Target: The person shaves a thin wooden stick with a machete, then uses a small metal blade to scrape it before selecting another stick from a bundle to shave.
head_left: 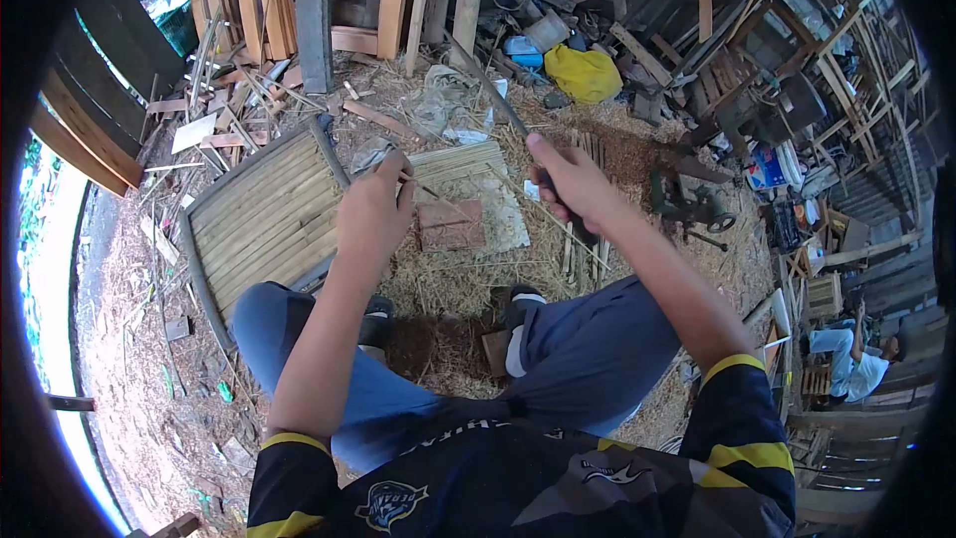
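My right hand [578, 187] is wrapped round the handle of a machete [495, 95]. Its long dark blade points up and away to the left. Closed fingers of my left hand [370, 214] pinch a thin bamboo strip [435, 196], which slants down to the right. Below the strip, a reddish brick-like block [451, 226] lies on the ground between my feet. Just beyond it is a bundle of pale split bamboo strips [458, 161]. Beside my left hand, a framed bamboo slat panel [264, 214] leans near my left knee.
Shavings and straw cover the ground. A metal vise-like tool [697, 204] stands to the right. A yellow sack [583, 75] lies among clutter at the back. Planks [264, 0] lean upright at the back left. Another person [851, 364] sits at the far right.
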